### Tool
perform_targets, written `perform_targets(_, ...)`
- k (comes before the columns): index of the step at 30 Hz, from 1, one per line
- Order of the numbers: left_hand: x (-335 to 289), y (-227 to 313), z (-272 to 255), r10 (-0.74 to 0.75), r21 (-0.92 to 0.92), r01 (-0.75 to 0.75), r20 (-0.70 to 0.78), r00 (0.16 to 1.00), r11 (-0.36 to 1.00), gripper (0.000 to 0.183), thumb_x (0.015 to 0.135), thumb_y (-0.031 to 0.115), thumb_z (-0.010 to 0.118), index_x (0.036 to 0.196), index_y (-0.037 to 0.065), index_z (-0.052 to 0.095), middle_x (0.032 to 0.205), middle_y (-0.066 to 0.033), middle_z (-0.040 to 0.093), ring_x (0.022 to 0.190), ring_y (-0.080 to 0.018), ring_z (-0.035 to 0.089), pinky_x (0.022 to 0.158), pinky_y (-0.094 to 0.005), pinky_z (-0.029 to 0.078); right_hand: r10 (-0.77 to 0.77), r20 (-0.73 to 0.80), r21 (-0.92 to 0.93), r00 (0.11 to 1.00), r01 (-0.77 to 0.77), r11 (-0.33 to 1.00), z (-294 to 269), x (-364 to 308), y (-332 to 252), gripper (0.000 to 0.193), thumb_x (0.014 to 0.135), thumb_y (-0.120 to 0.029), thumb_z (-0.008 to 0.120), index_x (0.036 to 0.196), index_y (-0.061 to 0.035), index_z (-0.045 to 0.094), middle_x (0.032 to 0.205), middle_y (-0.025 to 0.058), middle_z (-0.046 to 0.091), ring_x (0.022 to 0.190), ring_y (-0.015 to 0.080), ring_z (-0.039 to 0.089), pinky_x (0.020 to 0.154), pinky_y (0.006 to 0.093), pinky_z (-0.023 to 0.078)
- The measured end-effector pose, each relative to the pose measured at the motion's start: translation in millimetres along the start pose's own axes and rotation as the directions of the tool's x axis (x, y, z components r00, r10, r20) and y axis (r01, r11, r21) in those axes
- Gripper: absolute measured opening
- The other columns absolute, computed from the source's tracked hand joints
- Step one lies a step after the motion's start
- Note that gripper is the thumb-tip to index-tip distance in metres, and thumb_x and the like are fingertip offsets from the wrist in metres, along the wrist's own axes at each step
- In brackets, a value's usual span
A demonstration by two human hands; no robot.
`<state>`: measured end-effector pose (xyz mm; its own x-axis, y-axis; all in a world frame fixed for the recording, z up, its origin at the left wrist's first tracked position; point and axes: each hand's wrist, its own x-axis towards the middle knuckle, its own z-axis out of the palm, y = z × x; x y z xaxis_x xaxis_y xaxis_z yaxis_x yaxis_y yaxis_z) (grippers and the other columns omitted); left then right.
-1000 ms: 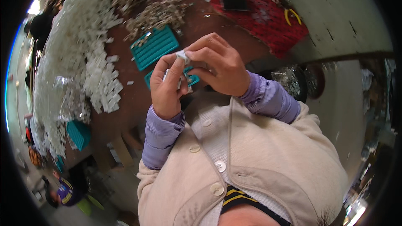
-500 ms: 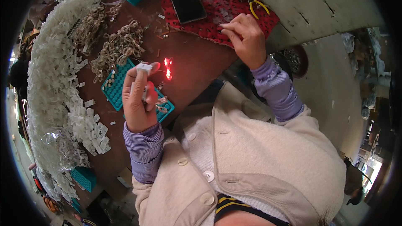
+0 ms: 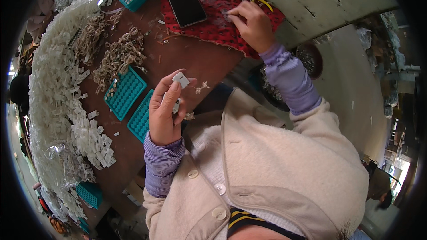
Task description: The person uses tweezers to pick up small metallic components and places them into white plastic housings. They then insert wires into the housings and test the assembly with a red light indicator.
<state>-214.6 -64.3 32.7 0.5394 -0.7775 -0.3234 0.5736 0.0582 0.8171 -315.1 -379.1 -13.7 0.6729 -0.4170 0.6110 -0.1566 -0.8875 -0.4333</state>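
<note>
My left hand [image 3: 163, 118] is closed around a small white battery box [image 3: 181, 79], its thumb pressed on the box. A second white piece [image 3: 176, 106] shows lower in the same hand. From the box a thin wire runs to a small bundle of string lights [image 3: 203, 87], unlit, hanging beside the fingers. My right hand [image 3: 252, 24] pinches thumb and forefinger together over the red patterned cloth [image 3: 218, 33]. Small clear bits lie at its fingertips, and whether one is between them I cannot make out.
Two teal pitted trays [image 3: 126, 94] lie left of my left hand. Behind them are bundles of tan cord [image 3: 124, 53] and a long heap of white pieces [image 3: 53, 89]. A black tablet [image 3: 187, 5] and yellow-handled pliers [image 3: 263, 3] rest on the cloth.
The string lights glowed red before and are now dark. My left hand has moved right and slightly down, uncovering more of the nearer tray. My right hand has shifted slightly up and left.
</note>
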Motion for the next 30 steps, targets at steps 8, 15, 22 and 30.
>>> perform_targets(8,-23,0,-8,0.061,0.007,-0.060,-0.037,0.997,0.998,0.033,0.112,0.018,0.055,0.140,0.001,0.061,0.122,-0.0153,0.075,0.051,0.0008,0.041,0.043,-0.0160,0.029,-0.067,0.288,-0.175,0.955,0.122,0.977,28,52,7,0.018,0.089,-0.025,0.078,0.096,-0.0080,0.079,0.096,0.0108,0.075,0.100,0.0317,0.071,0.092,0.0434,0.056)
perform_targets(15,-15,-5,11,0.019,-0.011,-0.019,0.007,1.000,1.000,0.030,0.111,0.021,0.056,0.137,0.004,0.061,0.122,-0.0132,0.076,0.060,0.0008,0.052,0.046,-0.0132,0.039,0.109,0.411,0.779,0.905,-0.411,0.474,-19,11,-71,0.004,0.098,-0.004,0.074,0.095,-0.0032,0.071,0.096,0.0014,0.071,0.086,0.0104,0.066,0.076,0.0296,0.052)
perform_targets(22,-27,-4,10,0.048,-0.031,-0.047,0.028,0.998,0.998,0.032,0.112,0.021,0.056,0.139,0.004,0.059,0.123,-0.0115,0.075,0.063,-0.0017,0.054,0.044,-0.0147,0.036,0.031,0.365,0.807,0.930,-0.333,0.489,-23,-17,-143,0.006,0.100,0.002,0.070,0.099,-0.0022,0.065,0.099,0.0020,0.069,0.091,0.0090,0.061,0.084,0.0268,0.051)
perform_targets(30,-47,-7,-4,0.136,-0.056,-0.137,-0.019,0.990,0.989,0.025,0.110,0.021,0.063,0.127,0.004,0.066,0.096,0.0010,0.069,0.060,0.0001,0.048,0.047,-0.0161,0.033,-0.312,0.046,0.608,0.949,0.221,0.763,-9,-30,-182,0.011,0.092,-0.001,0.069,0.095,-0.0045,0.059,0.100,0.0094,0.071,0.095,0.0320,0.065,0.086,0.0427,0.052)
